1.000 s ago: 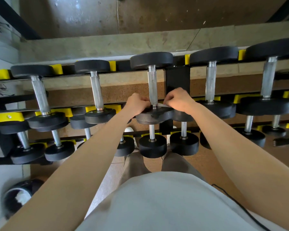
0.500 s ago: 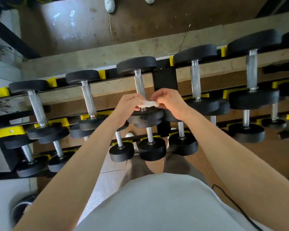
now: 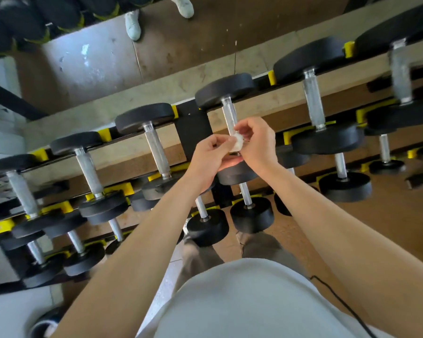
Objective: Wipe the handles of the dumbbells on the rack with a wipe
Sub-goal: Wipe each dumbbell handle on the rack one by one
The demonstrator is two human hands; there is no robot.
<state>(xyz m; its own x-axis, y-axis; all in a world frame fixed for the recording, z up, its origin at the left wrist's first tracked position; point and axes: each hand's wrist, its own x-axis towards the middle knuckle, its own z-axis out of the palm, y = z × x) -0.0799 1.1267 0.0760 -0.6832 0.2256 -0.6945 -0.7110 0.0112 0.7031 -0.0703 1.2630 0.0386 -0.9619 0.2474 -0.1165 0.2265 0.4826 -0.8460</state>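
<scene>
Your left hand [image 3: 209,157] and right hand [image 3: 255,145] both pinch one bunched white wipe [image 3: 237,142] against a dumbbell handle [image 3: 230,115].

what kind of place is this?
Most likely a gym's free-weight area. A tiered black rack with yellow cradles holds rows of black dumbbells with metal handles, and both hands hold a white wipe at one handle.
</scene>
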